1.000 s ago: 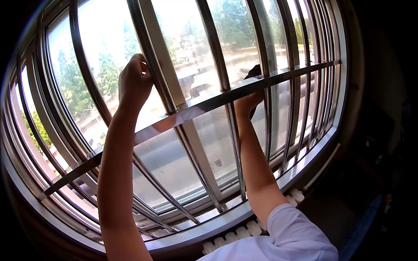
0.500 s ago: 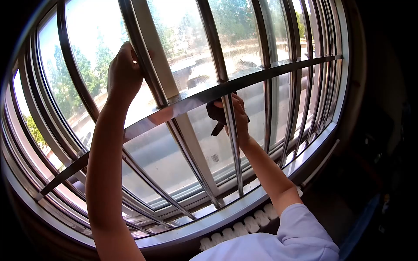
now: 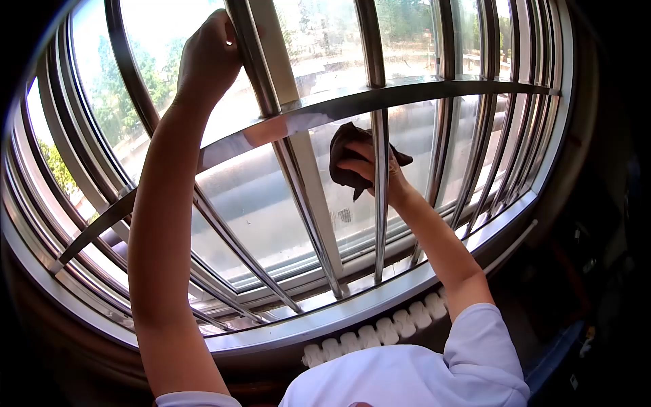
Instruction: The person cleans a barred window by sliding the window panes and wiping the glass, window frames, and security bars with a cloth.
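Behind the metal bars, my right hand [image 3: 369, 163] presses a dark brown cloth [image 3: 344, 178] on the window glass [image 3: 359, 234], just below the flat crossbar [image 3: 325, 114]. One upright bar [image 3: 380, 203] passes in front of that hand. My left hand [image 3: 211, 57] is raised at the upper left, curled at an upright bar [image 3: 251, 57] above the crossbar. Its fingertips are partly hidden behind that bar. A pale window frame post [image 3: 310, 183] stands between the two hands.
More upright bars [image 3: 483, 142] rise on the right and left. Below lie the silvery sill edge [image 3: 319, 330] and a white ribbed radiator [image 3: 386, 331]. Trees [image 3: 112, 102] show outside. A blue item [image 3: 553, 356] is at the lower right.
My right hand has come down from behind the crossbar, and the cloth is now spread more in view. The camera view has shifted, so my left hand appears higher.
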Demonstrator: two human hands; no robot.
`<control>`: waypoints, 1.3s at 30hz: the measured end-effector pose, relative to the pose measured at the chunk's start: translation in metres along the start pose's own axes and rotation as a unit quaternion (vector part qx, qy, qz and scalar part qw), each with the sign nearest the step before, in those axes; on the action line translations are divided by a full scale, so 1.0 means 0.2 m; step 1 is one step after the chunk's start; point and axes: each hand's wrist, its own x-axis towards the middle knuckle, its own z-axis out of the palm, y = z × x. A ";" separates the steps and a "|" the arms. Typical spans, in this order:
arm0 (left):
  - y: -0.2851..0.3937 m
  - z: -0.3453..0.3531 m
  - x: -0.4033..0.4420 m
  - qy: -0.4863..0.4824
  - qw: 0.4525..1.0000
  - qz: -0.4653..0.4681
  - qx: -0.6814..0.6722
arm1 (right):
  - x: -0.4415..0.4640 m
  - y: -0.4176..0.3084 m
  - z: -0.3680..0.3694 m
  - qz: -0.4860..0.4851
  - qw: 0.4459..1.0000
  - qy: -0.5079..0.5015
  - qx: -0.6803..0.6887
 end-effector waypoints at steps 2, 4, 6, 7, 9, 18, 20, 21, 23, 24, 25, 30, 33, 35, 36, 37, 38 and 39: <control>-0.05 0.00 0.01 -0.004 1.000 -0.001 -0.006 | 0.04 0.07 -0.08 -0.030 0.997 0.044 -0.047; -0.10 -0.01 0.02 -0.005 1.000 0.016 0.022 | 0.10 0.13 -0.07 0.070 0.971 0.210 -0.090; 0.10 -0.07 -0.04 0.011 0.999 -0.015 0.027 | 0.12 0.13 -0.05 0.177 0.912 0.355 -0.108; 0.20 -0.09 -0.08 0.041 0.999 -0.026 -0.015 | 0.05 0.10 -0.02 0.181 0.912 0.351 -0.109; 0.17 -0.05 -0.04 0.068 0.997 -0.015 -0.009 | -0.17 -0.01 0.06 0.145 0.961 0.192 -0.134; 0.12 -0.08 -0.01 -0.150 0.925 -0.157 -0.311 | -0.65 -0.42 0.01 0.343 0.928 0.104 0.100; 0.10 -0.06 -0.01 -0.216 0.862 -0.171 -0.425 | -0.67 -0.56 -0.04 0.370 0.917 0.144 0.045; 0.08 -0.06 0.00 -0.248 0.832 -0.162 -0.470 | -0.70 -0.63 -0.05 0.381 0.907 0.177 0.036; 0.07 -0.05 -0.02 -0.286 0.764 -0.131 -0.563 | -0.73 -0.78 -0.03 0.372 0.882 0.280 0.076; 0.06 -0.06 -0.02 -0.300 0.739 -0.129 -0.589 | -0.71 -0.83 -0.01 0.339 0.886 0.294 0.120; 0.07 -0.05 -0.02 -0.297 0.746 -0.147 -0.578 | -0.67 -0.89 -0.01 0.308 0.886 0.307 0.163; 0.10 -0.11 -0.11 -0.091 0.904 -0.129 -0.398 | -0.21 -1.06 0.04 0.087 0.972 0.155 0.155; 0.34 -0.33 -0.51 0.244 0.952 0.082 -0.166 | -0.06 -1.10 0.18 0.164 0.923 0.131 0.321; 0.50 -0.41 -1.00 0.250 0.964 -0.074 -0.041 | -0.03 -1.17 0.23 0.318 0.789 0.123 0.511; 0.55 -0.39 -1.21 0.217 0.970 -0.110 0.016 | -0.01 -1.17 0.22 0.303 0.793 0.084 0.521; 0.60 -0.36 -1.39 0.199 0.968 -0.147 0.039 | 0.02 -1.16 0.21 0.289 0.797 0.045 0.528; 0.64 -0.32 -1.55 0.153 0.972 -0.153 0.087 | 0.04 -1.16 0.20 0.254 0.842 -0.001 0.475; 0.67 -0.29 -1.68 0.120 0.971 -0.193 0.078 | 0.08 -1.16 0.20 0.218 0.882 -0.044 0.415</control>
